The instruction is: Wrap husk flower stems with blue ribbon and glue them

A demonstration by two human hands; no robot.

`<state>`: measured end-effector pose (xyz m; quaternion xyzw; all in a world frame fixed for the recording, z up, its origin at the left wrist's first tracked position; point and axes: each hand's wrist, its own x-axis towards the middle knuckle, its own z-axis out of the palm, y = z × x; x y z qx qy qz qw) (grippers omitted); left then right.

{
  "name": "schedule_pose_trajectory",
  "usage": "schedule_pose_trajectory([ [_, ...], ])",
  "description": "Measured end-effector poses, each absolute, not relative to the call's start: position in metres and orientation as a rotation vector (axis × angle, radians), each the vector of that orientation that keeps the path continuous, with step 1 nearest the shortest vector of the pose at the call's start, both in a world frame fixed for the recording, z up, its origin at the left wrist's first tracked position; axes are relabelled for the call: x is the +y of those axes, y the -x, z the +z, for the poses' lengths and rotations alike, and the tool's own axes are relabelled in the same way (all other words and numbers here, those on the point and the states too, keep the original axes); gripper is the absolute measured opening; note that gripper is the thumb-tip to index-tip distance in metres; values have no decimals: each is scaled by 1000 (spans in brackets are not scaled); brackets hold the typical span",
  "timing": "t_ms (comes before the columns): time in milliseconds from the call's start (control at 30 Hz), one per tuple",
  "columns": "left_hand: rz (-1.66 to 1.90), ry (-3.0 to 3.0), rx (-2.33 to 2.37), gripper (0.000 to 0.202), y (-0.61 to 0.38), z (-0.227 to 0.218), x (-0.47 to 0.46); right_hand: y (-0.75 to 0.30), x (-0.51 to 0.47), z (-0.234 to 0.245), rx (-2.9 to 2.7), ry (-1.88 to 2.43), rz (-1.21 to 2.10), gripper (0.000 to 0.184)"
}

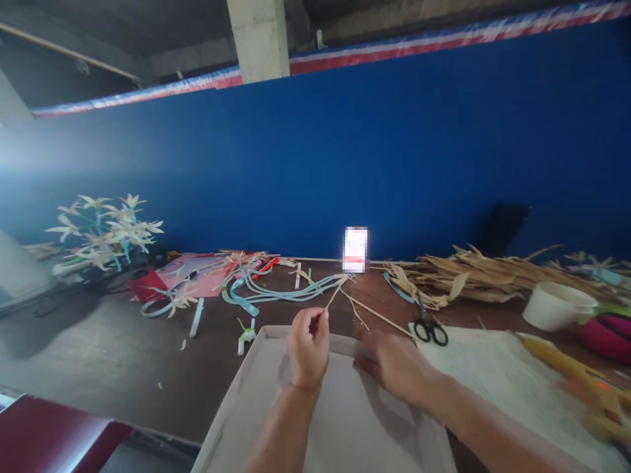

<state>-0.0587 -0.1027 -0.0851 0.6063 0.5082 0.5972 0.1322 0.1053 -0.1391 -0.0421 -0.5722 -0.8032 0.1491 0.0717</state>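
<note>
My left hand is above the far edge of a shallow white box, with thumb and fingers pinched on a thin straw-coloured strand. The strand runs up and away toward the tied end of a bundle of pale blue cords. My right hand hovers over the box's far right side, smeared by motion, so its fingers are unclear. Just beyond it lies a thin stick. Black-handled scissors rest to the right, partly on a pale sheet.
Dry husks lie along the back right, near a white cup and a yellow glue gun. Pale artificial flowers stand at left. Pink sheets and scraps lie before a blue partition.
</note>
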Motion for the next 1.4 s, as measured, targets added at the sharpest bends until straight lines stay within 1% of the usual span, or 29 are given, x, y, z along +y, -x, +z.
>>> schedule_pose_trajectory([
  [67, 1715, -1817, 1480, 15, 59, -84, -104, -100, -143, -46, -2421, 1754, 338, 21],
  [133, 1697, -1849, 1490, 15, 59, -83, -105, -97, -146, -46, -2434, 1764, 250, 18],
  [233, 1707, -1832, 1523, 16, 59, -82, -107, -93, -153, -43, -2511, 1741, 163, 19],
  [367, 1726, -1745, 1622, 15, 62, -81, -110, -89, -166, -41, -2595, 1710, 70, 29],
  [433, 1728, -1712, 1647, 15, 64, -80, -112, -89, -172, -43, -2604, 1704, 75, 32],
  [533, 1735, -1654, 1634, 16, 66, -81, -118, -91, -178, -52, -2608, 1696, 113, 32],
  [767, 1739, -1624, 1654, 19, 69, -86, -138, -96, -191, -74, -2549, 1577, 68, 36],
  [967, 1714, -1699, 1670, 18, 73, -89, -147, -96, -192, -52, -2477, 1611, 292, 23],
  [1133, 1712, -1736, 1676, 14, 73, -88, -149, -95, -191, -33, -2488, 1658, 382, 23],
  [1167, 1714, -1747, 1679, 13, 73, -87, -149, -96, -188, -31, -2504, 1653, 404, 26],
  [1300, 1757, -1796, 1663, 13, 71, -85, -149, -101, -156, -30, -2529, 1599, 449, 45],
  [1333, 1768, -1804, 1655, 13, 71, -84, -150, -100, -143, -32, -2499, 1605, 391, 43],
  [1400, 1780, -1811, 1636, 12, 71, -84, -149, -96, -115, -37, -2494, 1655, 299, 33],
])
